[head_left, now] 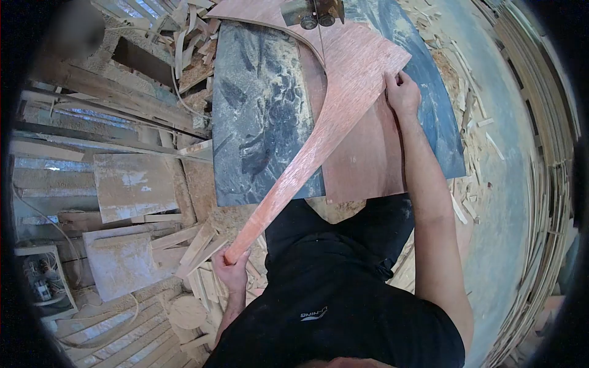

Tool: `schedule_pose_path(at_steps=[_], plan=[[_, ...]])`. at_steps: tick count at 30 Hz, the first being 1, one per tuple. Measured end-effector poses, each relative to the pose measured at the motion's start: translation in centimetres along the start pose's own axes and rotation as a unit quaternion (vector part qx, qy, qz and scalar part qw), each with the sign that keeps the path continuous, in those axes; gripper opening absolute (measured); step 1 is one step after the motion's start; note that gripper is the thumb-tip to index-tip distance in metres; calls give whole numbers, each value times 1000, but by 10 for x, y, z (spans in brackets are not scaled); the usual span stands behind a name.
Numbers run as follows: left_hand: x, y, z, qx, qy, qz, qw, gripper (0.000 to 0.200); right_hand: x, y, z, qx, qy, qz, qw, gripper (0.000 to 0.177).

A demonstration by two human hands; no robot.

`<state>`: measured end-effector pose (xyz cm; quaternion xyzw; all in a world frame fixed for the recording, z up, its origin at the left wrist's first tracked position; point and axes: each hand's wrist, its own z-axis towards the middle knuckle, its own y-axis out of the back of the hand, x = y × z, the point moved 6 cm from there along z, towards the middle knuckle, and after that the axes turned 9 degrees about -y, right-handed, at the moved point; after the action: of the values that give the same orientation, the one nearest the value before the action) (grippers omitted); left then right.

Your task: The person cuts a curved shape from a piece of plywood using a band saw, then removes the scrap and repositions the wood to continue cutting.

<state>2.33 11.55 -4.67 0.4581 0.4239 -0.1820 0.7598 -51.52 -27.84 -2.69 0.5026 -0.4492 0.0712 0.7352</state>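
A curved reddish wooden board point(343, 92) lies across a dusty dark worktable, with its wide part at the far side and a narrow arm running toward my body. My left hand point(233, 271) grips the tip of that narrow arm, beyond the table's near edge. At the board's right corner, my right hand point(404, 97) is closed on the edge with fingers curled. A machine's blade guide point(316, 17) stands over the board at the top, with a thin blade line below it. Under the board lies a flat brown wooden panel point(362, 162).
Sawdust covers the dark table point(257, 116). Wood offcuts point(199, 251) and slatted boards lie on the left, near an open electrical box point(46, 282). Long stacked strips point(546, 153) line the right side, and scraps point(475, 122) litter the floor beside the table.
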Motion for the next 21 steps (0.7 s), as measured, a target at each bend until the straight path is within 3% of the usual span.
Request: schedule_pose_path(at_steps=[13,16,19,21], plan=[[-5,-4,-10,11,38,54,998,57,4,1,2,2,-6,-6,1000,41],[-9,-4,-11,11,9,76,997,58,4,0,4,18,-16,-9,1000,41],[-8,-8,-15,-12,70,-23,997,58,5,-1,5,19,-17,-10,1000,41],[-7,-9,-15,-13,65,-11,998,58,5,-1,5,14,-14,-5,1000,42]])
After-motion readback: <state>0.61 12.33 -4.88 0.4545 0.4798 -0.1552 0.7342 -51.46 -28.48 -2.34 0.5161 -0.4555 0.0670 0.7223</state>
